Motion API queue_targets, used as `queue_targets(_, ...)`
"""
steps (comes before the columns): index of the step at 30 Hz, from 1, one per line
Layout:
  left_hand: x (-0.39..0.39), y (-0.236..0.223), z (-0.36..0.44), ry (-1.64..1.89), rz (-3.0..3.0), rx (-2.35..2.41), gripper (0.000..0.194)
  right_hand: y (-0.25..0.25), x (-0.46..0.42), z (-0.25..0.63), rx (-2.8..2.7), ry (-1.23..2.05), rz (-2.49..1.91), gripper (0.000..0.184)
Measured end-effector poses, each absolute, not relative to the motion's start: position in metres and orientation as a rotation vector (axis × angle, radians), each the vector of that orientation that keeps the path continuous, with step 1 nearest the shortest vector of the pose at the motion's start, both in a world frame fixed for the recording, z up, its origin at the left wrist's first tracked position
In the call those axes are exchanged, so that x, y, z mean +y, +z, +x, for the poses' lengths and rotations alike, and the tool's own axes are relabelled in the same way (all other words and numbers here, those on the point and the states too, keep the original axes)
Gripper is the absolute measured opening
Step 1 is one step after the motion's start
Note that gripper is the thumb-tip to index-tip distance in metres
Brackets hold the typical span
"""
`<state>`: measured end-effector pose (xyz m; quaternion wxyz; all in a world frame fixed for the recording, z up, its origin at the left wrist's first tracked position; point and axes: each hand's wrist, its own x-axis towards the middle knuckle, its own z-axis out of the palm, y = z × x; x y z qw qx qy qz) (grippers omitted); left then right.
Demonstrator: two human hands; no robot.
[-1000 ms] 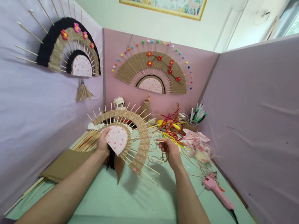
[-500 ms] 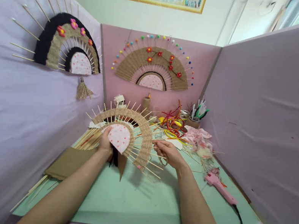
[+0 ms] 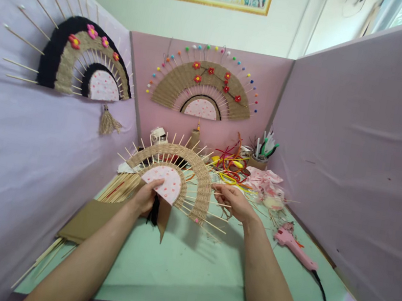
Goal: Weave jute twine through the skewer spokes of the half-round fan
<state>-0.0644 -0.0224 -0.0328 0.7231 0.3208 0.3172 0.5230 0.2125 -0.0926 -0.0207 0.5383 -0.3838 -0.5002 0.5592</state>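
Observation:
My left hand [image 3: 146,198] grips a half-round woven fan [image 3: 204,187] by its pink dotted centre, thumb on top and the other fingers hidden beneath. Thin wooden sticks radiate from that centre through two bands of tan twine weaving. A pink mark shows near the band's lower right end. At the fan's right edge, my right hand [image 3: 234,203] is closed, fingertips pinching a strand of twine beside the sticks. A loose loop of the twine hangs under the palm. Black strands [image 3: 153,210] and a brown pointed piece [image 3: 163,216] show below the fan.
A pink glue gun [image 3: 296,248] lies on the right of the green tabletop [image 3: 179,276]. Brown folded material [image 3: 90,219] and bundled sticks [image 3: 122,186] lie left. Coloured pipe cleaners [image 3: 233,164] and a tool pot [image 3: 259,161] stand behind. Finished fans [image 3: 204,86] hang on the partitions.
The fan and both hands have shifted slightly right in view, and the fan sits a little more level. My left thumb now lies flatter across the dotted centre. Both holds continue.

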Motion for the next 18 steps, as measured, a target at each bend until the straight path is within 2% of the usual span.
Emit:
queue_targets(3,-0.020,-0.031,-0.065,1.208,0.674,0.695,0.022,-0.022,-0.090,0.216,-1.138,1.316,-0.858,0.049)
queue_targets(8,-0.017,-0.027,-0.070,1.258,0.574,0.693,0.027,-0.023,-0.087,0.226,-1.065,1.269,-0.869,0.043)
queue_targets(14,-0.016,-0.023,-0.075,1.384,0.535,0.656,0.029,-0.030,-0.078,0.244,-0.894,1.206,-0.981,0.045)
queue_targets(18,-0.023,-0.017,-0.081,1.319,0.525,0.683,0.035,-0.042,-0.068,0.271,-0.603,0.856,-1.012,0.039)
